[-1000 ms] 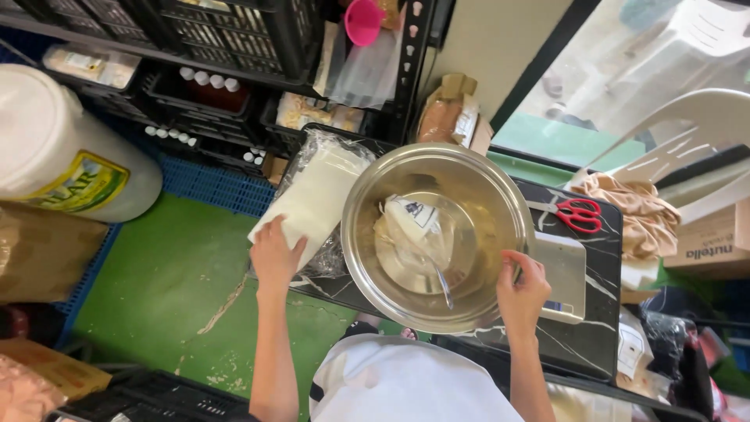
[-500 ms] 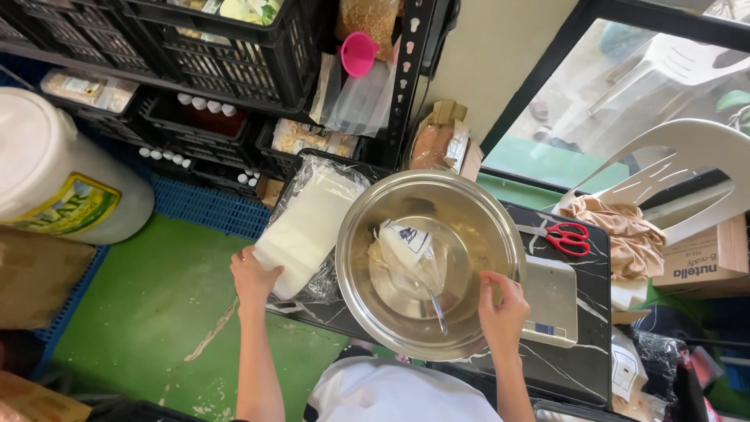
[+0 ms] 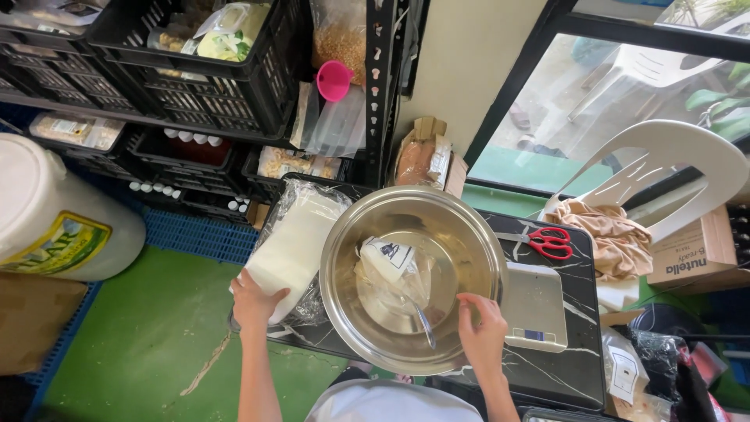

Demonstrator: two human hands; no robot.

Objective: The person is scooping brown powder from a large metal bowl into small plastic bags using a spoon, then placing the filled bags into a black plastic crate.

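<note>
Both forearms reach up from the bottom edge, roughly parallel, towards a black marble-patterned tabletop [image 3: 574, 312]. The left hand [image 3: 254, 301] lies palm down on the near end of a large clear plastic bag of white powder [image 3: 293, 246], fingers curled over its lower corner — a loose hold on the bag rather than a tight clench. The bag lies slanted, its far end pointing towards the black plastic crates [image 3: 195, 86] on the shelving, and it sits just beside the left wall of a wide round stainless-steel bowl [image 3: 469, 242].

The right hand [image 3: 483, 332] is raised at the bowl's near right rim, wrist straight, fingers bent and pinching the edge of the metal, thumb towards the inside. The bowl stands on the tabletop, partly covering a flat white kitchen scale [image 3: 535, 305] to its right. Inside the bowl lie a small clear packet with a white label [image 3: 391, 262] and a metal spoon [image 3: 422, 324], its handle pointing towards the near rim.

Red-handled scissors [image 3: 547, 242] lie on the table beyond the scale, near a crumpled tan cloth [image 3: 613, 238] draped on a white plastic chair [image 3: 672, 156]. A pink funnel [image 3: 334, 80] hangs on the shelving — a big white drum [image 3: 47, 211] stands on the green floor to the left.
</note>
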